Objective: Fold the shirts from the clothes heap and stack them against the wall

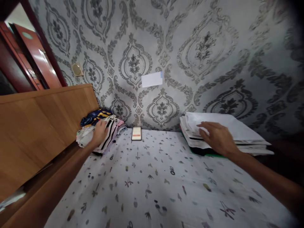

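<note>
L hand (99,133) on clothes pile (109,131); R hand (217,136) on white stack (228,126).

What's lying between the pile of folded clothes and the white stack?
In the head view, a small cream item with an orange stripe lies on the patterned sheet, nearer the folded clothes.

Left hand (99,133) contacts the clothes stack (110,128); right hand (219,137) is at the white stack (220,125).

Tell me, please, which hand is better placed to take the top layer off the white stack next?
Right hand, I'd judge: it is at the white stack, while the left hand is over at the clothes pile.
</note>
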